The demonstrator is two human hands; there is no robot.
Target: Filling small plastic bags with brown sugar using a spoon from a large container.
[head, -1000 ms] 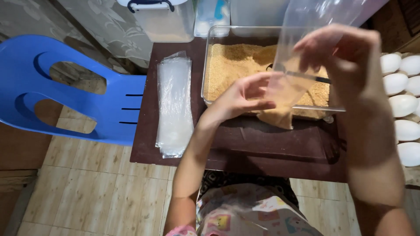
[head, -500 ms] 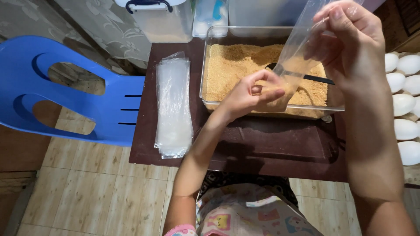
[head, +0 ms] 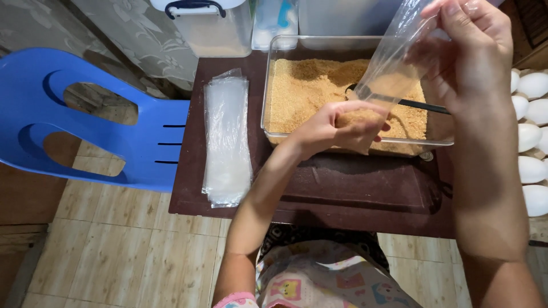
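My left hand (head: 337, 125) cups the filled bottom of a clear plastic bag (head: 394, 63) that holds a lump of brown powder. My right hand (head: 474, 51) pinches the bag's open top, held up and to the right, so the bag stretches on a slant between both hands. Under the bag stands a clear rectangular tub (head: 274, 51) full of the same brown powder (head: 302, 91). A dark scoop handle (head: 422, 105) lies across the powder.
A stack of flat clear bags (head: 226, 137) lies on the dark wooden table (head: 354, 194), left of the tub. A blue plastic chair (head: 85, 114) stands at the left. White eggs (head: 534, 125) line the right edge. Lidded plastic containers (head: 211, 25) stand behind.
My right hand has lifted the bag's top higher and further right. My left hand has slid down onto the powder-filled bottom, and the bag now hangs stretched over the tub.
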